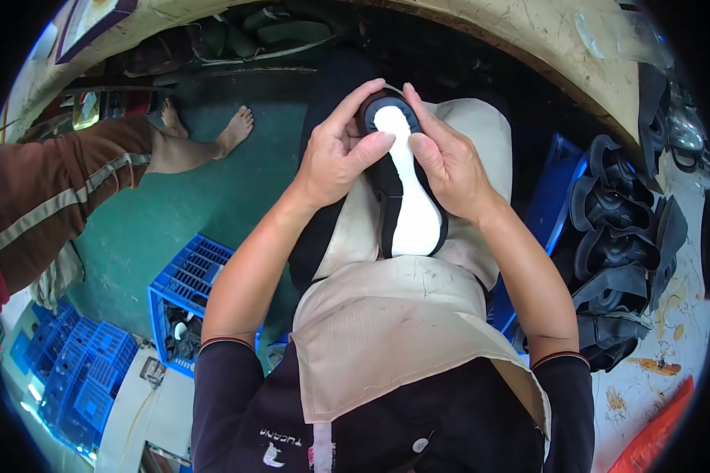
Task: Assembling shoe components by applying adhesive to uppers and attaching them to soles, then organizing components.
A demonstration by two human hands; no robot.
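One black, shoe-shaped piece (406,183) with a single white, hourglass-shaped face is being held white side up by two bare hands; it is being supported over the lap, its near end being rested against the far edge of the folded part of one beige cloth apron (386,315); its far end is being pinched by the left hand (335,154) between thumb and lengthened fingers, and by the right hand (450,162) likewise from the opposite side, both thumbs being laid toward the white face; at least five black, curved shoe uppers (611,206) are being carried in a row along the left edge of one white, stained bench (631,418), and one red, glossy sheet (659,430) near its lower end; on the green floor (126,236), black pieces are being contained by one blue, slatted plastic crate (193,264); two bare feet (235,132) of a co-worker are being rested there too.
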